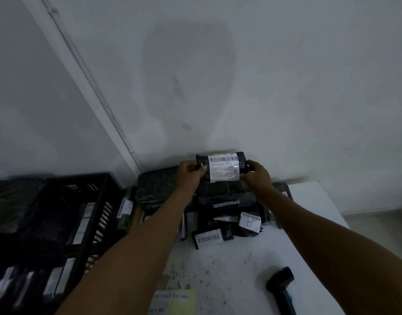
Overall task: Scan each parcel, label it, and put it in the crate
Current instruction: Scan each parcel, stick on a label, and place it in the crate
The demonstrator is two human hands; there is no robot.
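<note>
A black parcel (220,167) is held above the pile of parcels (227,208) at the back of the bench (229,264), its ends gripped by the left hand (191,172) and the right hand (255,176). Its barcode label (222,168) should be kept flat and facing up, then brought beside the scanner (282,287) lying near the bench's front edge, so one grip can be freed for scanning.

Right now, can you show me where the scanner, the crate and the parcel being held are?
scanner (280,283): head view, on its dark head.
crate (97,208): head view, on its slotted side wall.
held parcel (222,168): head view, on its white label.
</note>
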